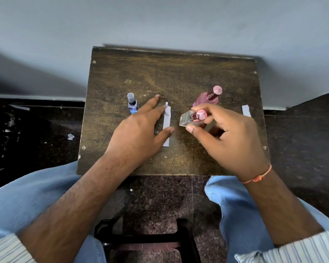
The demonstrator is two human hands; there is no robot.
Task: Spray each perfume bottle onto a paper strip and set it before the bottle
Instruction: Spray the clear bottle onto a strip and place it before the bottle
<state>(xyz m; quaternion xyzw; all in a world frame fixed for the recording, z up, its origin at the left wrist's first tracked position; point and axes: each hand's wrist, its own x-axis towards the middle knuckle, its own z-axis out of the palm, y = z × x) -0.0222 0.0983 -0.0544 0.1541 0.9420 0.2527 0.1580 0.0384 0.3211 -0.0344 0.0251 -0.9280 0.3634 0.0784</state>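
My right hand [230, 137] grips a clear glass perfume bottle [187, 119] with a pink cap [201, 114], tilted toward the left. My left hand [141, 130] lies with straight fingers on a white paper strip [167, 118] at the table's middle, index finger and thumb touching it. A small blue bottle [132, 104] with a clear cap stands upright just left of my left hand. A pink bottle [207, 98] with a pink cap stands behind my right hand. Another white paper strip [246, 111] lies near the table's right edge.
The small dark wooden table [141, 73] stands against a grey wall [160, 21]. Dark speckled floor surrounds it, with paper scraps [70, 136] on the left. My knees in blue jeans sit at the table's front edge, above a black stool [146, 238].
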